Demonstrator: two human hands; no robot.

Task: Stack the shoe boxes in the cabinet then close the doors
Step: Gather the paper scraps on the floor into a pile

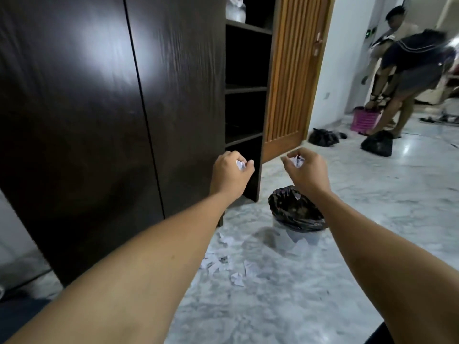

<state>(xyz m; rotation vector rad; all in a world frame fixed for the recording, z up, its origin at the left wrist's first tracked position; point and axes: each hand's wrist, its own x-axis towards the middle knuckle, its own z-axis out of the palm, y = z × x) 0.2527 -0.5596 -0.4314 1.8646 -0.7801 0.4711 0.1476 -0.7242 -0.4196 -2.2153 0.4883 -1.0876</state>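
While my left hand [232,171] and right hand [305,168] pinch paper wads [240,165] (boxes unseen), I judge the door [294,75] light, best swung by its knob [318,42].

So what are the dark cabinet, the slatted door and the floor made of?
Cabinet: dark wood or wood-look laminate, slightly glossy; grain lines and a light glare show. Slatted door: light brown wood, likely varnished; vertical slats. Floor: polished marble or marble-look tile; grey veins and reflections.
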